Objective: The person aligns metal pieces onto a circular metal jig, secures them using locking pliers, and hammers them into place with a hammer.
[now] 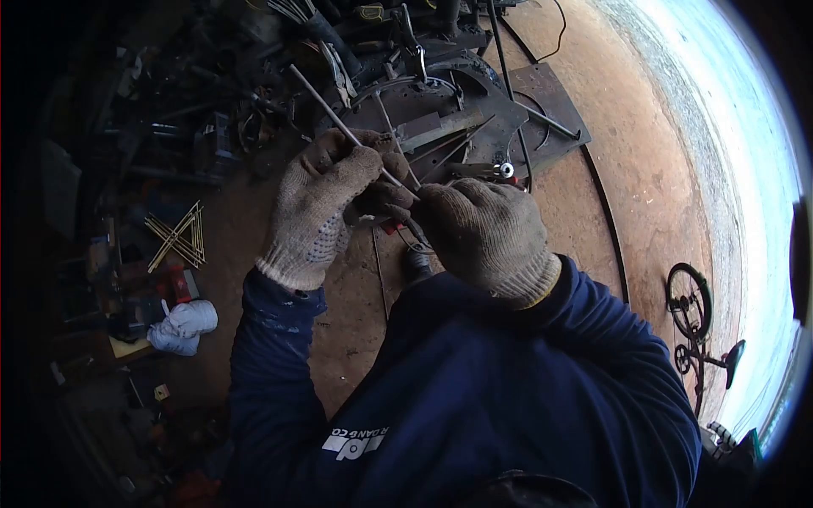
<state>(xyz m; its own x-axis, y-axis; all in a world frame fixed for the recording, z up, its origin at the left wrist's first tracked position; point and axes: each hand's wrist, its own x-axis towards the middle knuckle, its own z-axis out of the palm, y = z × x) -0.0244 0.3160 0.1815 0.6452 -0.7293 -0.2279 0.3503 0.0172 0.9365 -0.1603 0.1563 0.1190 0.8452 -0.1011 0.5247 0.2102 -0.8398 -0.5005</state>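
Observation:
A thin grey metal rod (324,105) slants from the upper left down to between my two gloved hands. My left hand (326,190), in a dirty knitted glove with blue dots, is closed around the rod, thumb pressed on it. My right hand (487,229), in a similar glove, is closed at the rod's lower end, where the fingertips of both hands meet. Just beyond the hands lies a dark round metal workbench (500,110) with a flat grey bar (430,129) on it. Part of the rod's lower end is hidden by the fingers.
A bundle of rods (292,10) stands at the top. Crossed yellowish sticks (176,237) and a white cloth (185,322) lie at the left. A bicycle (694,330) is at the right. A dark strip (606,220) runs along the brown floor.

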